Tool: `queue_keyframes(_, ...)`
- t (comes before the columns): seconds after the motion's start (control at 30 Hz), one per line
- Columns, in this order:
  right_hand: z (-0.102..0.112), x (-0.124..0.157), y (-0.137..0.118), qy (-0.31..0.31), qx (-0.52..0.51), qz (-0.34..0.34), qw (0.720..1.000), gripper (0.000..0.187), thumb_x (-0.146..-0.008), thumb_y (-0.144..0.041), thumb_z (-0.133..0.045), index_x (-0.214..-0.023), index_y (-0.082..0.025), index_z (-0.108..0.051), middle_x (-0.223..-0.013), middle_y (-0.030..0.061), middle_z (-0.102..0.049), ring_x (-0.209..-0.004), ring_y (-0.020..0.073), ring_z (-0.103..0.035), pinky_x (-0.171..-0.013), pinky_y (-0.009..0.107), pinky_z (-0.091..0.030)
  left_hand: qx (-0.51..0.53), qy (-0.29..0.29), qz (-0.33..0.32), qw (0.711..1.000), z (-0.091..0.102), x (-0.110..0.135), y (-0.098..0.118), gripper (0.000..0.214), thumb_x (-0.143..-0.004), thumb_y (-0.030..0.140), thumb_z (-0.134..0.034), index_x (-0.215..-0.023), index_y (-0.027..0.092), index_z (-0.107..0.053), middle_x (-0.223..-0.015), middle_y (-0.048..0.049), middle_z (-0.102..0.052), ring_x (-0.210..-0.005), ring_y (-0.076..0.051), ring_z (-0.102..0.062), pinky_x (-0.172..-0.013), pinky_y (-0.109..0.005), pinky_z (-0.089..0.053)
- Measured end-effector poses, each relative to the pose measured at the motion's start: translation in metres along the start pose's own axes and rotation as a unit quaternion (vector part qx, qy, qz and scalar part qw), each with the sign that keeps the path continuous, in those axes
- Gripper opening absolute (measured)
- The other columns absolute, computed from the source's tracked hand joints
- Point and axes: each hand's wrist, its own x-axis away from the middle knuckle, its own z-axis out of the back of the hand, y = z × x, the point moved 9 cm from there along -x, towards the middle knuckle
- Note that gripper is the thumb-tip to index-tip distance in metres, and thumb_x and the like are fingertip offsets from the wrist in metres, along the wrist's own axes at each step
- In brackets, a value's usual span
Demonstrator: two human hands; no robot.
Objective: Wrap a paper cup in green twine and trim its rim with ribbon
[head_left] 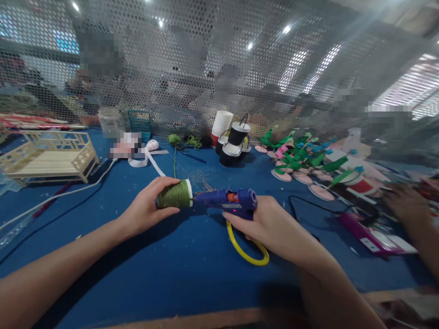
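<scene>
Left hand point(148, 201) is curled round the green yarn-wrapped cup point(173, 194), tipped sideways above the blue surface point(192, 278), probably so its white end faces the glue gun point(219, 199). Right hand point(272, 224) has that gun by the handle, likely for steady nozzle aim.

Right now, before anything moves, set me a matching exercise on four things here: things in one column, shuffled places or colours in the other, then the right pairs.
Column one
1. yarn-wrapped cup
2. hot glue gun
3. miniature wooden bench
4. stack of white cups

Column two
A. pale, at the far left of the view
B. blue, held in the right grip
C. standing toward the perforated panel
D. green, held in the left grip

Right pairs: 1-D, 2-B, 3-A, 4-C
</scene>
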Motion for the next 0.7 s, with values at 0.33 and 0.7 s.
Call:
queue_keyframes(0.33,0.009,0.001,0.001,0.042,0.009,-0.013,0.999,0.024,-0.074,-0.03,-0.053,-0.055,-0.02,-0.043,-0.04,-0.0051,-0.045,-0.037,0.008,-0.036,-0.036,0.021,-0.029,-0.038,0.0,-0.053,0.998,-0.002,0.002,0.012,0.042,-0.079,0.023,-0.057,-0.118,0.021,-0.042,-0.119,-0.0104,-0.048,-0.112,-0.023,-0.046,-0.094,-0.043,-0.042)
queue_keyframes(0.7,0.011,-0.004,0.001,0.05,0.033,-0.005,0.998,0.027,-0.077,-0.033,-0.052,-0.055,-0.02,-0.044,-0.04,-0.0036,-0.049,-0.038,0.0101,-0.043,-0.039,0.022,-0.032,-0.102,-0.001,-0.146,0.984,-0.007,0.005,0.03,0.038,-0.082,0.018,-0.054,-0.117,0.019,-0.042,-0.117,-0.0129,-0.05,-0.109,-0.025,-0.046,-0.091,-0.045,-0.043)
